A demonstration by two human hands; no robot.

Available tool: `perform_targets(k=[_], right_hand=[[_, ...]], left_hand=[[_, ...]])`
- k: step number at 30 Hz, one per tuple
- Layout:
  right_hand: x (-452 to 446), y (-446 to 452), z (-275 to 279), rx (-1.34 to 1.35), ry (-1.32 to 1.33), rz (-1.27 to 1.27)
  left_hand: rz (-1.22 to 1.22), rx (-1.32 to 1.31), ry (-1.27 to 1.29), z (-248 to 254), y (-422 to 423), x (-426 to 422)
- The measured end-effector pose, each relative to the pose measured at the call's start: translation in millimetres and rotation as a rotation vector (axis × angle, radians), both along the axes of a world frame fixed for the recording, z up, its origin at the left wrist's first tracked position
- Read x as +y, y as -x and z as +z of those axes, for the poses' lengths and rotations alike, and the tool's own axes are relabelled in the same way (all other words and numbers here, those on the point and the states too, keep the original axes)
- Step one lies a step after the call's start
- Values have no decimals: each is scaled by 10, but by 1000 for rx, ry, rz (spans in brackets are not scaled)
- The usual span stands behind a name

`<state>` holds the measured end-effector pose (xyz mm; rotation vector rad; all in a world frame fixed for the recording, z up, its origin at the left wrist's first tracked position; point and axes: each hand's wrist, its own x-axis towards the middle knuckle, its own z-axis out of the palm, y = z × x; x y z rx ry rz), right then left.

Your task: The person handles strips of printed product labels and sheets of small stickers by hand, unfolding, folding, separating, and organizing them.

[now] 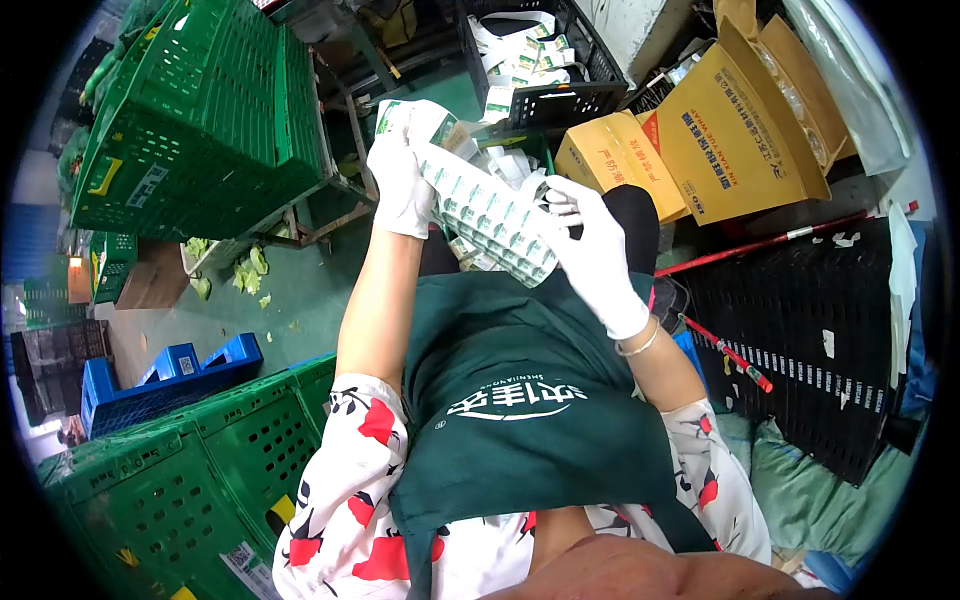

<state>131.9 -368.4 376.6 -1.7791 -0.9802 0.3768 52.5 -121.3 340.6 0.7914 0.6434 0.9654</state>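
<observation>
My left hand [400, 190], in a white glove, is closed on a long folded strip of labels [490, 210], white with rows of green-and-grey prints. The strip hangs in layers in front of my apron. At its right side my right hand [600, 245], also gloved, has its fingers curled and pinched at the strip's edge; part of the fingertips is hidden. Behind and below the strip, more loose white label pieces [512, 165] lie in a green crate, mostly covered. A dark green apron [530, 340] covers my front.
A black crate [570, 103] ahead holds more label strips. Cardboard boxes [625, 160] stand at the right, near black stacked crates [790, 330] and a red pole [760, 250]. Green crates [190, 120] rise on the left, with a blue pallet [170, 380] and leaf scraps on the floor.
</observation>
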Motion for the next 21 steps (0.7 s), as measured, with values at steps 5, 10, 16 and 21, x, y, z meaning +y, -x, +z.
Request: perform_targets(k=[5, 10, 16, 21], right_hand=[[40, -148, -101, 16, -49, 89], [71, -137, 6, 408, -102, 55], [28, -168, 98, 407, -137, 27], [32, -164, 81, 329, -155, -43]], left_hand=[[-59, -131, 18, -40, 80, 31], [133, 72, -148, -71, 75, 120], [190, 211, -423, 337, 95, -90], [262, 329, -589, 337, 37, -302]])
